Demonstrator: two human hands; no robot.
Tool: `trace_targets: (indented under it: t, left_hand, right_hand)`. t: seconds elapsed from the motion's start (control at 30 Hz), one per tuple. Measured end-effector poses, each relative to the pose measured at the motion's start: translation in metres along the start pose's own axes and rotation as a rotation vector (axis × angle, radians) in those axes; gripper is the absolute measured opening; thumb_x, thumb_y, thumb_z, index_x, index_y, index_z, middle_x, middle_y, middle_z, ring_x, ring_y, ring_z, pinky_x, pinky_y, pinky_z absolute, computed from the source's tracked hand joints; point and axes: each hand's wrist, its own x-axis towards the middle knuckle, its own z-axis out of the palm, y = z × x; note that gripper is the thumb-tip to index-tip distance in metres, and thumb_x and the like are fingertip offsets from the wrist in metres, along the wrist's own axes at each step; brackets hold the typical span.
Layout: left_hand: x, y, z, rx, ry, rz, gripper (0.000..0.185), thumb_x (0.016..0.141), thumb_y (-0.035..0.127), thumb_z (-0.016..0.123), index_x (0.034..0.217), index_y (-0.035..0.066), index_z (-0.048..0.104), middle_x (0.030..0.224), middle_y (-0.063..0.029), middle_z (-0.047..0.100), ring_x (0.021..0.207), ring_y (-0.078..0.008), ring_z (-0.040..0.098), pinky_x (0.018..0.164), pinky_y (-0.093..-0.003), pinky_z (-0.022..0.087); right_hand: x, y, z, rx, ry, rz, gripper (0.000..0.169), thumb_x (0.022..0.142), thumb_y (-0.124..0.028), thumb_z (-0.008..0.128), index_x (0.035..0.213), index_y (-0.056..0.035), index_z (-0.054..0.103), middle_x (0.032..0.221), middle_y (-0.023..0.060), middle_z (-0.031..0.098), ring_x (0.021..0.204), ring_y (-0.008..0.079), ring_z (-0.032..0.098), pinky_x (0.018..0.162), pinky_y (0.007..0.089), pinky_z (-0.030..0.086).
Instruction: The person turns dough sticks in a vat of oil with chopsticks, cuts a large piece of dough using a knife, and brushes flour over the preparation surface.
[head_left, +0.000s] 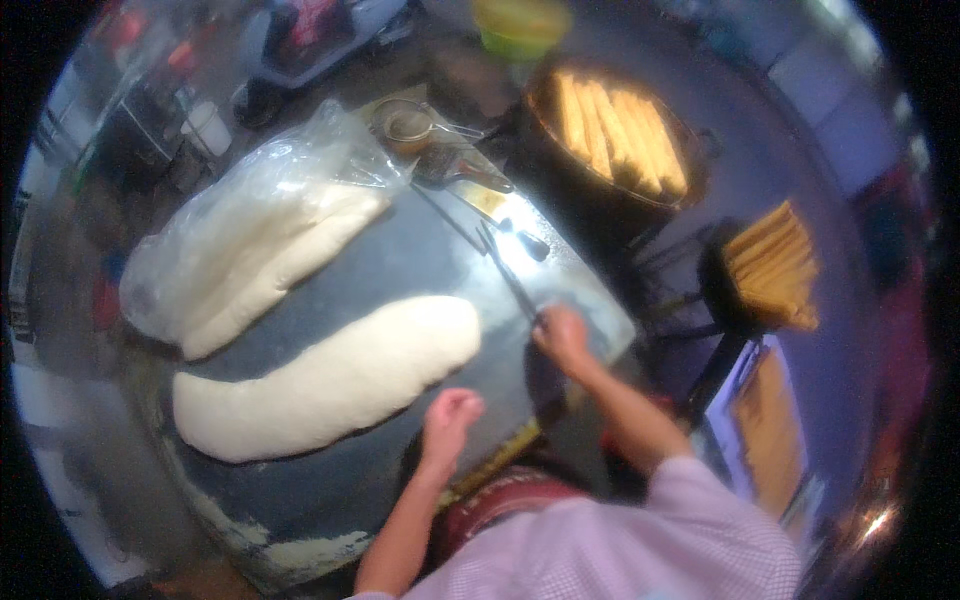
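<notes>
A long slab of pale dough (322, 379) lies on a metal-topped work table (397, 255). Behind it, more dough (277, 262) rests partly under a clear plastic sheet (247, 180). My left hand (450, 416) is just off the slab's near right side, fingers curled in, with no object visible in it. At the right part of the table, my right hand (559, 330) is closed around the near end of a thin dark tool (506, 266), perhaps a stick or a blade. The tool points away from me, towards another thin rod (448, 216).
Beyond the table's right edge stands a round pan (540, 124) of fried dough sticks (622, 135). More fried sticks (772, 266) fill a dark holder nearer me. A wire strainer (409, 124) and a brush (465, 176) lie at the table's far corner. Flour marks the near left edge.
</notes>
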Motion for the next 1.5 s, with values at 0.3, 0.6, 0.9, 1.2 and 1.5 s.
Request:
trace_targets:
  t: [0.3, 0.6, 0.9, 1.2, 1.5]
  left_hand:
    - [0.128, -0.048, 0.138, -0.728, -0.331, -0.267, 0.028, 0.11, 0.026, 0.046, 0.117, 0.0, 0.056, 0.109, -0.0183, 0.068, 0.1, -0.0341, 0.069, 0.094, -0.048, 0.057]
    - [0.114, 0.039, 0.235, -0.972, -0.564, -0.157, 0.03, 0.109, 0.029, 0.048, 0.112, 0.005, 0.064, 0.119, -0.0138, 0.069, 0.119, -0.0305, 0.064, 0.108, -0.047, 0.049]
    - [0.131, 0.061, 0.286, -0.287, -0.28, -0.014, 0.041, 0.108, 0.034, 0.05, 0.128, -0.001, 0.057, 0.126, -0.0227, 0.066, 0.113, -0.0311, 0.067, 0.101, -0.0438, 0.054]
    - [0.059, -0.052, 0.184, 0.519, 0.28, 0.147, 0.016, 0.099, 0.008, 0.061, 0.112, -0.003, 0.064, 0.108, -0.0131, 0.072, 0.094, -0.0187, 0.07, 0.086, -0.0325, 0.057]
    - [0.013, -0.063, 0.141, 0.847, 0.798, 0.378, 0.009, 0.094, 0.01, 0.064, 0.097, 0.002, 0.066, 0.083, -0.0101, 0.065, 0.077, -0.0269, 0.064, 0.075, -0.0382, 0.053]
  right_hand:
    - [-0.078, -0.048, -0.147, 0.615, -0.388, 0.56, 0.024, 0.092, -0.013, 0.067, 0.106, 0.0061, 0.068, 0.071, 0.006, 0.067, 0.062, 0.0113, 0.064, 0.058, 0.0311, 0.053]
    - [-0.041, 0.002, -0.213, 0.877, 0.396, 0.021, 0.019, 0.095, 0.001, 0.065, 0.113, -0.0001, 0.071, 0.103, 0.0105, 0.071, 0.097, 0.021, 0.068, 0.086, 0.0334, 0.055]
    - [0.077, 0.117, -0.27, 1.063, 0.466, 0.112, 0.01, 0.095, 0.0, 0.064, 0.103, 0.0005, 0.07, 0.097, 0.0076, 0.069, 0.089, 0.016, 0.066, 0.08, 0.0299, 0.053]
    - [0.26, 0.217, -0.214, 0.963, 0.671, 0.107, 0.01, 0.096, -0.008, 0.069, 0.102, -0.0009, 0.071, 0.095, 0.0073, 0.072, 0.087, 0.0146, 0.069, 0.078, 0.0279, 0.053]
    - [0.303, 0.214, -0.151, 1.134, 0.712, 0.182, 0.014, 0.095, -0.016, 0.071, 0.097, -0.0031, 0.073, 0.086, 0.004, 0.071, 0.077, 0.0115, 0.066, 0.071, 0.0282, 0.051]
